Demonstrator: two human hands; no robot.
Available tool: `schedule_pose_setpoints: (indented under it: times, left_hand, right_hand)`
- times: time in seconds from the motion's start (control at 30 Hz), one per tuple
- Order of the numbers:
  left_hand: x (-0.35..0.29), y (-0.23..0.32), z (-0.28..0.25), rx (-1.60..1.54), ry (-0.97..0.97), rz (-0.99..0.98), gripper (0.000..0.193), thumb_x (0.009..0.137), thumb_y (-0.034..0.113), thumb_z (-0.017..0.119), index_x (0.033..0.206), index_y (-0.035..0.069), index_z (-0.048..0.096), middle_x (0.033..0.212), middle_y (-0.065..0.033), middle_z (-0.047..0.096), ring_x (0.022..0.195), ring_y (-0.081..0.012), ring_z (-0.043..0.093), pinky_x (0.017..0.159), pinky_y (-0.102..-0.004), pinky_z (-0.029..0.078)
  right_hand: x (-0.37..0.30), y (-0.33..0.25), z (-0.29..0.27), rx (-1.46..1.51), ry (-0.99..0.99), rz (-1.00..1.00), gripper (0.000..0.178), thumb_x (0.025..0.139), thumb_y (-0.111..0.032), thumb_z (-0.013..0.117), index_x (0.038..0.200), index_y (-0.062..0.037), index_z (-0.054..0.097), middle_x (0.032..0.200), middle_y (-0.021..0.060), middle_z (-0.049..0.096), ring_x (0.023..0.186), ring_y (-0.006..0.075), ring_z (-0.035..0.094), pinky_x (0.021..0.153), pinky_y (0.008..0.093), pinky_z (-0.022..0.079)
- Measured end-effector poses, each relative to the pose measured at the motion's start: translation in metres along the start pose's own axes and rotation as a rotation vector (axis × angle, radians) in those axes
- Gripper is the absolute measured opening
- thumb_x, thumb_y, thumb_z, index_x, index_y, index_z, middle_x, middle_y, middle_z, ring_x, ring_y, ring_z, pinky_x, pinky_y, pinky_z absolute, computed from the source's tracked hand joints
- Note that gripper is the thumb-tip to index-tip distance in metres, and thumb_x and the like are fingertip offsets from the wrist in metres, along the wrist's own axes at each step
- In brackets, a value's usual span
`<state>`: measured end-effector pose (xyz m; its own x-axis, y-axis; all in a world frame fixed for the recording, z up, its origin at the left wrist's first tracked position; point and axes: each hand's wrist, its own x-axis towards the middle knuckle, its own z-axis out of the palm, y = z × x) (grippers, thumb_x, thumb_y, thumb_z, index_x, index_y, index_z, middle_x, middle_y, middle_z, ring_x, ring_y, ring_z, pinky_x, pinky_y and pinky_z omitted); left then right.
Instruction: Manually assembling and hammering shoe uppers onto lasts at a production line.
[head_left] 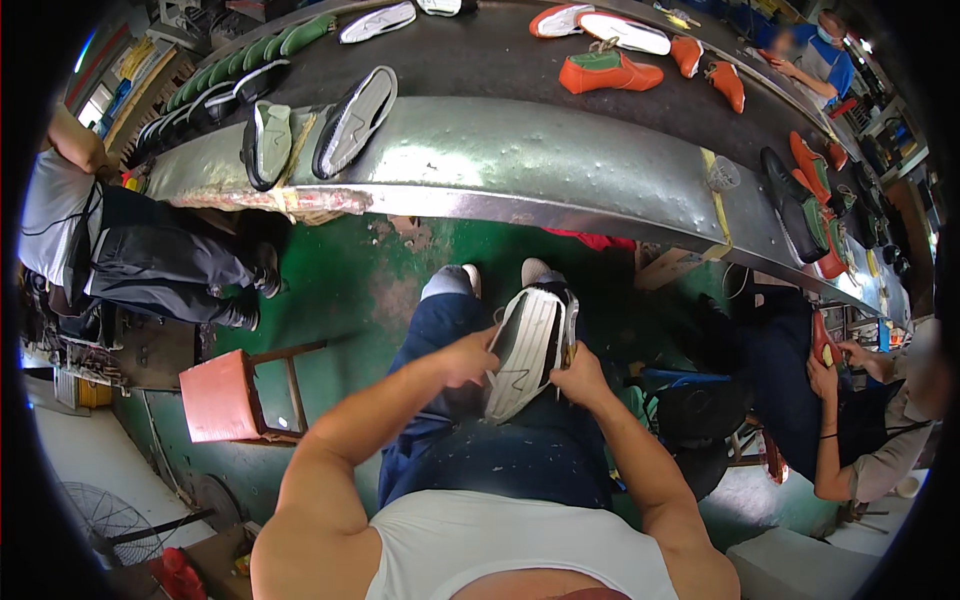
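White-soled shoe (528, 352), just one, between one left hand (468, 360), one right hand (580, 376)

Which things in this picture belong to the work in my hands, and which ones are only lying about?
In the work:
white-soled shoe, gripped by left hand and right hand

Apparently not in use now:
pink stool
fan
orange-and-green shoe on the bench

shoe (528, 350) btwn L hand (470, 360)/R hand (580, 376) | bench (450, 150) ahead | stool (220, 397) L | co-wkr (868, 415) R
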<state>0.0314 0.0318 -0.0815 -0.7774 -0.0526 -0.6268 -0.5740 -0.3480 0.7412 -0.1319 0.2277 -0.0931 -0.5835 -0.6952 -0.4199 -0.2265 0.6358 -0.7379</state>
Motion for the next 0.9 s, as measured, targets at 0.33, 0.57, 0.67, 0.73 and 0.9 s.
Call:
schedule_pose_setpoints:
  times: [0.33, 0.57, 0.67, 0.73, 0.9]
  left_hand:
    - [0.001, -0.036, 0.016, 0.212, 0.213, 0.232, 0.101, 0.079, 0.006, 0.074, 0.159, 0.001, 0.014, 0.152, -0.017, 0.043, 0.14, -0.0247, 0.041, 0.117, -0.0333, 0.03]
    - [-0.007, -0.041, 0.033, 0.296, 0.244, 0.192, 0.107, 0.079, 0.007, 0.074, 0.157, -0.006, 0.002, 0.157, -0.0247, 0.033, 0.147, -0.028, 0.032, 0.12, -0.0324, 0.024]
    - [-0.006, -0.052, 0.041, 0.336, 0.254, 0.3, 0.108, 0.079, 0.007, 0.073, 0.157, -0.007, -0.001, 0.161, -0.0254, 0.024, 0.151, -0.0266, 0.022, 0.122, -0.0332, 0.018]
    - [0.0, -0.063, 0.032, 0.266, 0.195, 0.343, 0.098, 0.087, 0.014, 0.064, 0.158, -0.005, 0.0, 0.164, -0.0216, 0.019, 0.153, -0.0241, 0.015, 0.123, -0.0332, 0.015]
    - [0.008, -0.028, 0.055, -0.547, 0.367, 0.187, 0.061, 0.11, 0.037, 0.03, 0.157, -0.001, 0.022, 0.16, -0.0146, 0.033, 0.146, -0.023, 0.032, 0.12, -0.0318, 0.024]
  right_hand:
    - [-0.035, -0.028, -0.069, -0.012, -0.261, 0.043, 0.033, 0.092, -0.016, 0.063, 0.119, 0.0035, 0.057, 0.096, 0.0183, 0.069, 0.09, 0.0322, 0.068, 0.084, 0.0379, 0.053]
    - [-0.049, -0.052, -0.063, -0.545, -0.312, -0.531, 0.053, 0.088, -0.009, 0.064, 0.135, 0.0099, 0.048, 0.122, 0.0289, 0.06, 0.111, 0.0408, 0.061, 0.097, 0.0453, 0.049]
    - [-0.046, -0.079, -0.059, -0.797, -0.337, -0.522, 0.047, 0.087, -0.01, 0.063, 0.128, 0.011, 0.052, 0.112, 0.0265, 0.064, 0.106, 0.0394, 0.063, 0.089, 0.046, 0.052]
    - [-0.042, -0.092, -0.059, -0.955, -0.393, -0.446, 0.042, 0.086, -0.01, 0.063, 0.121, 0.0109, 0.055, 0.105, 0.0247, 0.066, 0.1, 0.0386, 0.066, 0.084, 0.0467, 0.054]
    - [-0.048, -0.057, -0.032, -0.682, -0.405, -0.426, 0.019, 0.09, -0.016, 0.062, 0.095, 0.002, 0.061, 0.084, 0.0227, 0.068, 0.075, 0.0419, 0.067, 0.072, 0.0502, 0.054]
